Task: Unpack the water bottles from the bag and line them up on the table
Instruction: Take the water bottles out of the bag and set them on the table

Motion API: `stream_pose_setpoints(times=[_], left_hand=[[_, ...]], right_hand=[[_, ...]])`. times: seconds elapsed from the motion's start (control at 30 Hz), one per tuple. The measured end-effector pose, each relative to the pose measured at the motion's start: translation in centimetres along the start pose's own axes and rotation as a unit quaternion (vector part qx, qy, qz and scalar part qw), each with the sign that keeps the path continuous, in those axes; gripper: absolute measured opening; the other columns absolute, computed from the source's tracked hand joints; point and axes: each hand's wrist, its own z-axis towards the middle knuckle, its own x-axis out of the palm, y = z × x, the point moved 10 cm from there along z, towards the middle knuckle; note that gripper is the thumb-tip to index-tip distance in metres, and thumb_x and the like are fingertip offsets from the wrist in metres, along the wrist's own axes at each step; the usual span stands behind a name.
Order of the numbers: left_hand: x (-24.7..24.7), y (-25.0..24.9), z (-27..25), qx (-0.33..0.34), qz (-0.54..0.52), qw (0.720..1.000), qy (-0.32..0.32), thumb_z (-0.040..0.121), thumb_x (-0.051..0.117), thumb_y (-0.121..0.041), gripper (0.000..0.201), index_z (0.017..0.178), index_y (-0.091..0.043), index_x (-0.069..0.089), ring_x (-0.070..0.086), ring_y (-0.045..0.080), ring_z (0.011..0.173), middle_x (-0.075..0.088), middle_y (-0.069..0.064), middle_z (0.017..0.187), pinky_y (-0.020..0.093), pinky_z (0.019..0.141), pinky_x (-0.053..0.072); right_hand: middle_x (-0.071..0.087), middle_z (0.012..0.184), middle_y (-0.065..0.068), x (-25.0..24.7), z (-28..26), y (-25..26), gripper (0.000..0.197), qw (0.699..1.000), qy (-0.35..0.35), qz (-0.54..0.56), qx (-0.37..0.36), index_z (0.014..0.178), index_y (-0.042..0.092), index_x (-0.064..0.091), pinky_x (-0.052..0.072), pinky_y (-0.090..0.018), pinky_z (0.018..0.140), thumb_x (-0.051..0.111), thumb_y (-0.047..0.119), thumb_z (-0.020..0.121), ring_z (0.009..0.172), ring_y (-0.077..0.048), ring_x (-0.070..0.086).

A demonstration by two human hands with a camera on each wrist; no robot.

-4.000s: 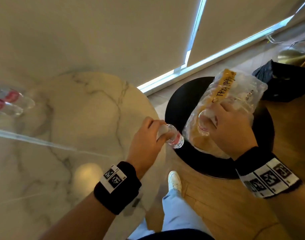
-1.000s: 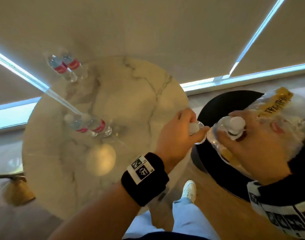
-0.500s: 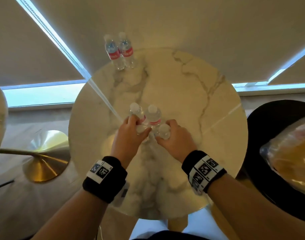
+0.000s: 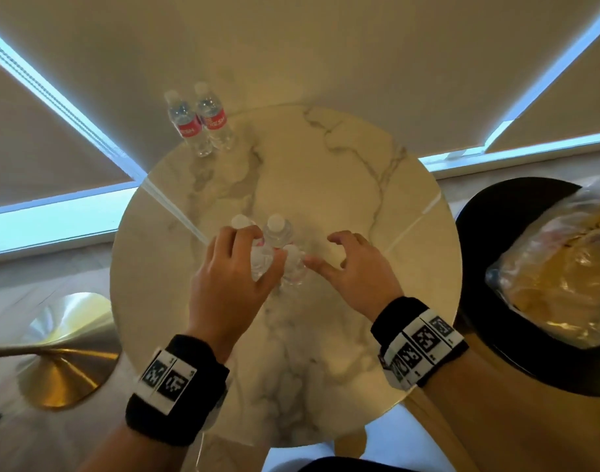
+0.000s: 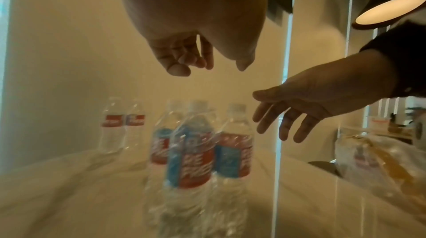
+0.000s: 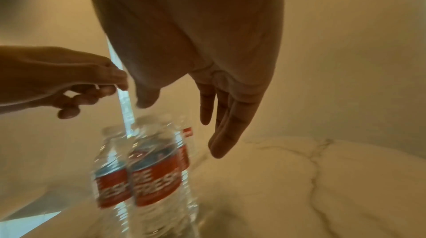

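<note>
Several clear water bottles with red labels stand upright in a tight cluster (image 4: 276,233) at the middle of the round marble table (image 4: 342,185). Two more bottles (image 4: 199,120) stand side by side at the far left rim. My left hand (image 4: 254,253) hovers just above the cluster, fingers loosely curled and holding nothing, as the left wrist view (image 5: 207,65) confirms. My right hand (image 4: 325,253) is spread open to the right of the cluster, touching no bottle (image 6: 156,169). The clear plastic bag (image 4: 557,284) lies on the black side table at right, with a bottle (image 5: 364,158) showing inside.
The black round side table (image 4: 479,301) stands close to the marble table's right edge. A gold lamp base (image 4: 60,362) is on the floor at left. Blinds and window strips run behind the table. My legs are under the near rim.
Both hands have let go of the bottles they set down in the centre cluster. The right hand has drawn off to the right and opened; the left has lifted slightly.
</note>
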Motion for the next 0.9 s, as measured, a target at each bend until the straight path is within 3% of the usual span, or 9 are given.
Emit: stream_pose_setpoints(times=[0.1, 0.23, 0.3, 0.47, 0.6, 0.7, 0.8, 0.83, 0.9], left_hand=[[1.2, -6.9, 0.7, 0.071, -0.064, 0.995, -0.008, 0.091, 0.067, -0.042, 0.031, 0.104, -0.014, 0.064, 0.059, 0.018, 0.081, 0.058, -0.001, 0.093, 0.028, 0.064, 0.05], [8.7, -18.9, 1.7, 0.122, -0.109, 0.982, 0.095, 0.092, 0.062, -0.045, 0.024, 0.1, -0.022, 0.063, 0.056, 0.011, 0.074, 0.055, -0.009, 0.085, 0.026, 0.058, 0.044], [13.2, -25.5, 1.9, 0.151, -0.115, 0.971, 0.147, 0.094, 0.056, -0.048, 0.024, 0.098, -0.025, 0.061, 0.055, 0.01, 0.075, 0.056, -0.011, 0.083, 0.027, 0.059, 0.045], [24.7, -41.1, 1.5, 0.205, -0.159, 0.925, 0.277, 0.1, 0.044, -0.046, 0.028, 0.098, -0.022, 0.058, 0.053, 0.011, 0.079, 0.055, -0.007, 0.087, 0.029, 0.066, 0.048], [36.4, -46.9, 0.5, 0.12, -0.198, 0.895, 0.381, 0.099, 0.043, -0.042, 0.031, 0.093, -0.017, 0.061, 0.057, 0.015, 0.072, 0.06, -0.002, 0.08, 0.035, 0.07, 0.051], [43.4, -46.1, 0.2, -0.012, -0.15, 0.89, 0.43, 0.095, 0.046, -0.049, 0.038, 0.102, -0.017, 0.065, 0.063, 0.02, 0.085, 0.066, 0.001, 0.091, 0.039, 0.083, 0.053], [46.2, -46.2, 0.6, -0.123, -0.195, 0.864, 0.448, 0.097, 0.056, -0.037, 0.035, 0.118, -0.01, 0.064, 0.063, 0.025, 0.103, 0.067, 0.007, 0.11, 0.033, 0.091, 0.048], [46.2, -46.5, 1.6, -0.139, -0.227, 0.87, 0.416, 0.096, 0.06, -0.033, 0.033, 0.12, -0.01, 0.064, 0.065, 0.019, 0.105, 0.068, 0.006, 0.113, 0.023, 0.093, 0.046], [44.9, -47.4, 4.0, -0.131, -0.247, 0.9, 0.334, 0.092, 0.068, -0.027, 0.015, 0.103, -0.017, 0.066, 0.059, -0.013, 0.081, 0.063, -0.011, 0.088, -0.007, 0.078, 0.036]], right_hand=[[0.065, 0.112, 0.005, -6.2, -1.5, -6.4, 0.056, 0.995, -0.089, 0.009, 0.054, 0.114, 0.022, 0.062, 0.048, -0.031, 0.079, 0.043, 0.068, 0.089, 0.09, -0.017, 0.063], [0.068, 0.096, 0.004, -15.2, -4.3, -17.9, 0.046, 0.971, -0.186, -0.007, 0.152, 0.104, 0.022, 0.064, 0.049, -0.031, 0.074, 0.039, 0.059, 0.095, 0.084, -0.016, 0.062], [0.065, 0.089, 0.001, -19.9, -5.6, -23.3, 0.041, 0.955, -0.223, -0.027, 0.193, 0.101, 0.019, 0.063, 0.043, -0.029, 0.071, 0.039, 0.052, 0.098, 0.081, -0.017, 0.06], [0.067, 0.113, -0.008, -26.1, -5.9, -39.0, 0.032, 0.92, -0.242, 0.039, 0.306, 0.115, 0.012, 0.063, 0.045, -0.038, 0.093, 0.042, 0.03, 0.101, 0.106, -0.029, 0.062], [0.063, 0.105, -0.007, -26.8, -4.1, -48.6, 0.029, 0.898, -0.205, 0.141, 0.364, 0.122, 0.007, 0.06, 0.04, -0.029, 0.085, 0.048, 0.021, 0.099, 0.11, -0.03, 0.061], [0.067, 0.119, -0.013, -27.0, -2.5, -52.4, 0.035, 0.882, -0.195, 0.203, 0.377, 0.126, 0.009, 0.062, 0.044, -0.028, 0.081, 0.053, 0.026, 0.097, 0.113, -0.033, 0.062], [0.069, 0.116, -0.013, -26.9, -1.6, -54.9, 0.045, 0.876, -0.177, 0.197, 0.403, 0.12, 0.009, 0.066, 0.047, -0.032, 0.084, 0.049, 0.043, 0.096, 0.11, -0.033, 0.063], [0.07, 0.114, -0.013, -26.7, -1.5, -55.4, 0.052, 0.875, -0.17, 0.191, 0.41, 0.118, 0.009, 0.068, 0.048, -0.033, 0.086, 0.047, 0.049, 0.094, 0.108, -0.033, 0.064], [0.072, 0.111, -0.012, -26.9, -1.8, -56.2, 0.061, 0.878, -0.167, 0.169, 0.416, 0.114, 0.012, 0.071, 0.05, -0.035, 0.086, 0.044, 0.06, 0.088, 0.104, -0.033, 0.066]])
